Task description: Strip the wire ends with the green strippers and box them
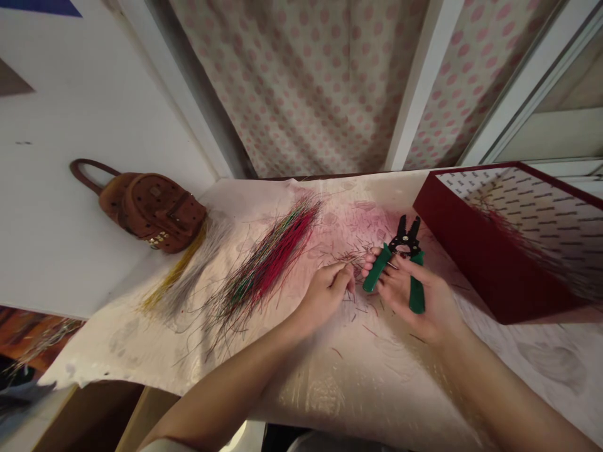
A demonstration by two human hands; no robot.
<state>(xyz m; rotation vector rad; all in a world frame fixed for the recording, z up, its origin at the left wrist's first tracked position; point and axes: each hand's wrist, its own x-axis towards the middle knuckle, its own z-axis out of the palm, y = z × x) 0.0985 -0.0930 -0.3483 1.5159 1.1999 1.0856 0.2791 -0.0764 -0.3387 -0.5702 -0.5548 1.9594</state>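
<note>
Green-handled wire strippers (406,242) lie in my right hand (419,295), black jaws pointing away from me and parted. My right fingers wrap round the handles. Just left of them my left hand (330,292) is closed, thumb against the fingers. Thin wire ends show at its fingertips, though how many it pinches I cannot make out. Short wire clippings (351,257) lie scattered on the table around and beyond both hands. To the left of my left hand rests a long bundle of red, green and dark wires (277,251), slanting away from me.
A dark red box (464,251) with a patterned lining stands at the right, wires inside. Grey wires (202,257) and yellow wires (176,273) lie on the left beside a brown backpack (155,210). A pale cover (301,392) spreads over the table. Dotted curtains (320,81) hang behind.
</note>
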